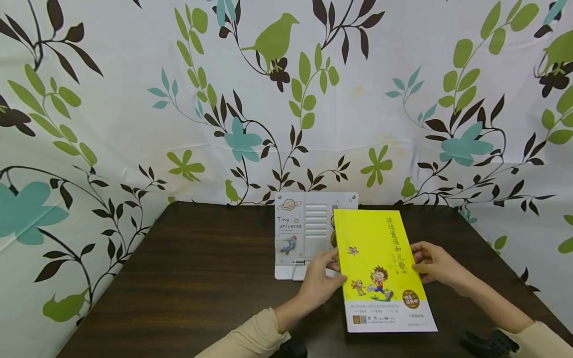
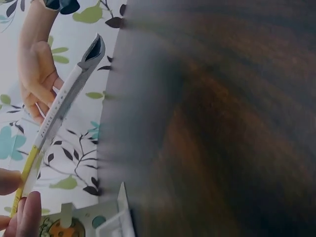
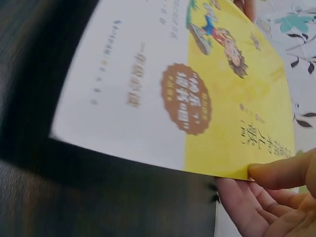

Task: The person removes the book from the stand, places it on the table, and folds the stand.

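Observation:
A thin yellow and white children's book is held up over the table, its cover facing me. My left hand pinches the book's left edge, thumb in front and fingers behind. At the opposite edge, my right hand grips it with the thumb on the cover and fingers underneath. The left wrist view shows the book edge-on, bowed slightly at its far end. Behind it stands a white book stand printed "Tiny universe", its right part hidden by the book.
The dark wooden table spreads out to both sides of the stand. A curtain patterned with leaves and birds hangs along the back. A wire holder juts from the stand's lower front.

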`<state>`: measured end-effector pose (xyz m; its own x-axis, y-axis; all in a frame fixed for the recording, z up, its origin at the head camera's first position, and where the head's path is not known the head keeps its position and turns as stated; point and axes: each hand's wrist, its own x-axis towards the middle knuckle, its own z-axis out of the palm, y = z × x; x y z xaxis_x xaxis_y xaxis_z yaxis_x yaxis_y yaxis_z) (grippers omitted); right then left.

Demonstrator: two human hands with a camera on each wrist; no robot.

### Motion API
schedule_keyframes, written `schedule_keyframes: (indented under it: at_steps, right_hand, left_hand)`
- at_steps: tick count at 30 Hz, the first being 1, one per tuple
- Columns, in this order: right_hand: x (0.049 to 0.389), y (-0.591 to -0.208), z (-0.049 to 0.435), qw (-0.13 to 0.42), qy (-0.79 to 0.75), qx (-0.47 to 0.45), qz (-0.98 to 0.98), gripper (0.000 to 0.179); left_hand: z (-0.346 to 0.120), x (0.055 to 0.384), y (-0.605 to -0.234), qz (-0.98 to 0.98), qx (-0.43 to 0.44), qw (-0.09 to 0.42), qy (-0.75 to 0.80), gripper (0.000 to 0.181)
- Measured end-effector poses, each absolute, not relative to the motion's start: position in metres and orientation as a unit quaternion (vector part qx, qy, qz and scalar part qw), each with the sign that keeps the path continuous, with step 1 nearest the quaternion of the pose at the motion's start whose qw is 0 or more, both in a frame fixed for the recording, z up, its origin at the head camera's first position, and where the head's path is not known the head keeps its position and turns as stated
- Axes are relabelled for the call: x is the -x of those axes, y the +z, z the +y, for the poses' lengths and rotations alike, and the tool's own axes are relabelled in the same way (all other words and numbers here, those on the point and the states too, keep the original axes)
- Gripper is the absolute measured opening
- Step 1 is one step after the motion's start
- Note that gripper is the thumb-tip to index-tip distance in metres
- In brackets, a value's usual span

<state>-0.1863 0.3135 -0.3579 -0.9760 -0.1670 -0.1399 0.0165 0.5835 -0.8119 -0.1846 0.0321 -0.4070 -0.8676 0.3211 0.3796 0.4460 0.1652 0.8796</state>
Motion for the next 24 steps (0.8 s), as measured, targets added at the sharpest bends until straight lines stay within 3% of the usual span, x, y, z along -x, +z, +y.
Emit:
schedule_keyframes:
  at_steps: [11, 18, 24]
  right_hand:
    - [0.186, -0.369, 0.354, 0.192, -0.469, 0.022, 0.862, 0.047]
    - [0.193, -0.376, 0.379, 0.276, -0.5, 0.021, 0.821, 0.047]
    - [0.197, -0.382, 0.397, 0.307, -0.496, 0.012, 0.812, 0.042]
  left_hand:
    - [0.055, 0.178, -0.418, -0.77, 0.295, 0.007, -0.565, 0.063]
    - [0.071, 0.174, -0.423, -0.766, 0.276, -0.036, -0.579, 0.067]
    - [0.085, 0.176, -0.428, -0.767, 0.273, -0.071, -0.577, 0.072]
